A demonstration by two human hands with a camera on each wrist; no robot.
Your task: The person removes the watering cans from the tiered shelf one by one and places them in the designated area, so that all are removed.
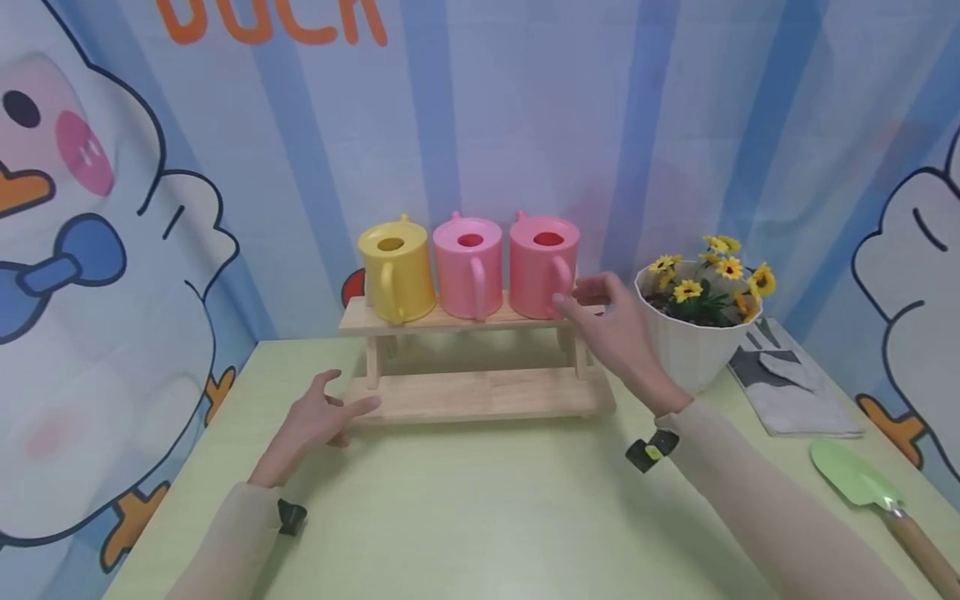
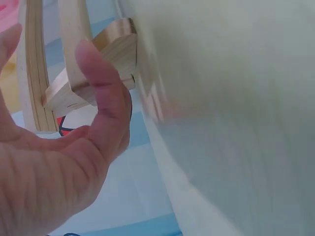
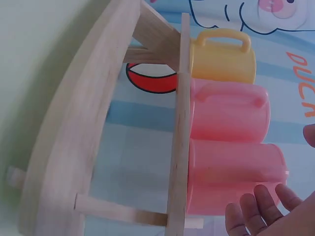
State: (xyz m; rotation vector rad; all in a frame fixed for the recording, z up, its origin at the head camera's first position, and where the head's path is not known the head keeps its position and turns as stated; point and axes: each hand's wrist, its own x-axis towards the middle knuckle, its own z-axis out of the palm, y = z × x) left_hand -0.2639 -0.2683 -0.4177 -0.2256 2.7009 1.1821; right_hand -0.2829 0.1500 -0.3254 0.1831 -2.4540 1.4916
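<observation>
Three small watering cans stand in a row on the upper board of a two-tier wooden rack [image 1: 480,395]: a yellow can [image 1: 405,283], a pink can [image 1: 457,279] and a deeper pink can [image 1: 532,275]. Their handles face me. My right hand [image 1: 618,329] is beside the deeper pink can, thumb at its handle; in the right wrist view its fingers [image 3: 250,206] are extended in front of that can, and contact cannot be made out. At the lower board's left end is my left hand [image 1: 311,417], fingers spread and loosely bent, its thumb [image 2: 106,86] close to the wood.
Right of the rack stands a white pot [image 1: 690,346] of yellow flowers [image 1: 729,267]. A grey-and-white folded cloth item [image 1: 795,383] lies beside it, and a green trowel [image 1: 851,475] with a wooden handle lies nearer. Behind the table [image 1: 480,500] hangs a striped duck-print curtain [image 1: 510,108].
</observation>
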